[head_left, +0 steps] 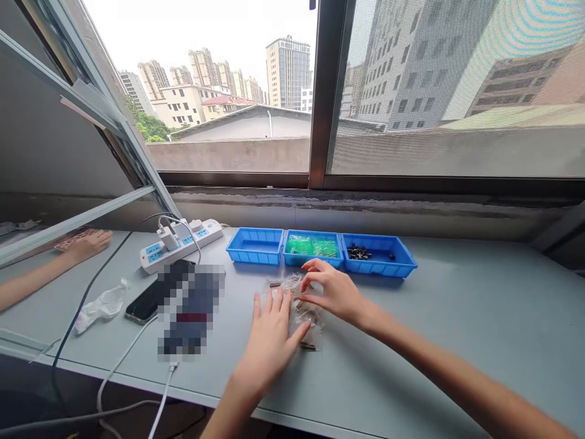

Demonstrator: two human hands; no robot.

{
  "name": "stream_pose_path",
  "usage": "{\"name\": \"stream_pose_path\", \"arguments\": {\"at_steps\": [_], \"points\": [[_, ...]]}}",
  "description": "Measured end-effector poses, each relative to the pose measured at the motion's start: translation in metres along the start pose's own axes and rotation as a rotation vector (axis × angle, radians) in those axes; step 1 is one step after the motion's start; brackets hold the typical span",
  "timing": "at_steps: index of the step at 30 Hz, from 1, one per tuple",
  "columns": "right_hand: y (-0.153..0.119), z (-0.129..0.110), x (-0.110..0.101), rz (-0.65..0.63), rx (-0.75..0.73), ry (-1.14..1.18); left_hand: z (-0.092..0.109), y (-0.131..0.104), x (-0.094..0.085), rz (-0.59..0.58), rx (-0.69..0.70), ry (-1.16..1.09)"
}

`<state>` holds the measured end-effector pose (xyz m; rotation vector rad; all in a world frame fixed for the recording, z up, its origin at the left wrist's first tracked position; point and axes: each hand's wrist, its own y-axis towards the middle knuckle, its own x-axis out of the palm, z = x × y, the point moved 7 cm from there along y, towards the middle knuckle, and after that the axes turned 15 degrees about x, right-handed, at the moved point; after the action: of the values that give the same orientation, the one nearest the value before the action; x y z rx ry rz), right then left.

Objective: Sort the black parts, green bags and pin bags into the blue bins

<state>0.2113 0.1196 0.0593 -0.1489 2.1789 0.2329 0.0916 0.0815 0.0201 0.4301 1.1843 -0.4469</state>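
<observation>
Small clear plastic bags (313, 317) lie on the table in front of the blue trays, with thin brass-coloured metal pieces (308, 346) in or among them. My left hand (269, 338) rests flat with its fingers spread, fingertips at the left edge of the bags. Over their upper right part, my right hand (336, 292) has its thumb and index finger pinched together. What sits between those fingertips is too small to make out. Just behind my right hand stands the middle blue tray (315, 261), holding green-looking clear packets (313, 246).
A left blue tray (255, 255) and a right blue tray (388, 268) with small black parts (359, 252) flank the middle one. Leftward are a power strip (187, 245), a phone (141, 305), crumpled plastic (103, 308) and cables. Another person's hand (91, 244) shows at far left.
</observation>
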Motion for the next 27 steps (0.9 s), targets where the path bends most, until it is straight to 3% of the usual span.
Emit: {"name": "stream_pose_path", "arguments": {"at_steps": [3, 5, 8, 11, 16, 22, 25, 27], "points": [[-0.002, 0.006, -0.013, 0.023, 0.034, 0.21, -0.001, 0.008, -0.032, 0.228, -0.009, -0.081], [-0.003, 0.009, -0.017, -0.027, 0.071, 0.414, -0.002, 0.012, -0.048, 0.376, -0.004, -0.184], [-0.008, 0.011, -0.016, -0.117, 0.134, 0.69, 0.003, 0.017, -0.056, 0.478, 0.092, -0.389], [-0.015, 0.011, -0.012, -0.15, 0.179, 0.804, 0.005, 0.016, -0.056, 0.56, 0.139, -0.526], [-0.029, 0.009, -0.018, 0.009, 0.122, 0.74, 0.007, 0.009, -0.052, 0.622, 0.178, -0.551], [-0.043, 0.005, -0.029, 0.229, -0.137, 0.56, 0.017, 0.002, -0.054, 0.712, 0.36, -0.283], [-0.049, 0.001, -0.031, 0.346, -0.256, 0.369, 0.02, 0.001, -0.051, 0.711, 0.409, -0.177], [-0.051, 0.0, -0.029, 0.359, -0.272, 0.339, 0.021, 0.001, -0.049, 0.687, 0.414, -0.114]]}}
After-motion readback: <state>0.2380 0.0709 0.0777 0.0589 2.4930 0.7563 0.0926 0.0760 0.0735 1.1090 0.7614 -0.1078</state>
